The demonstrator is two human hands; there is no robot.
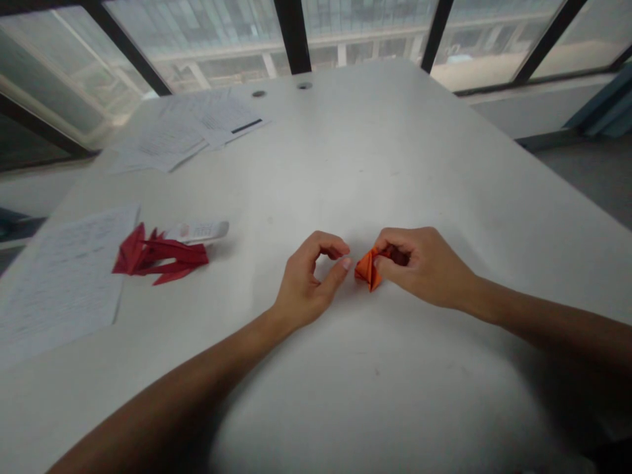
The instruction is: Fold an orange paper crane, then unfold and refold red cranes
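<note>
A small folded piece of orange origami paper (367, 268) is pinched between the thumb and fingers of my right hand (419, 263), just above the white table. Part of the paper is hidden behind those fingers. Just left of it is my left hand (311, 280), its thumb and forefinger curved toward each other with a gap between the tips and nothing held. A red folded-paper origami figure (170, 255) lies farther left, partly on a printed sheet.
The white table (316, 395) runs back to windows. Printed sheets (168, 131) spread at the back left, and another sheet (64, 283) lies at the left. A whitish strip (200, 230) sits behind the red figure. Two round holes (305, 85) are near the far edge.
</note>
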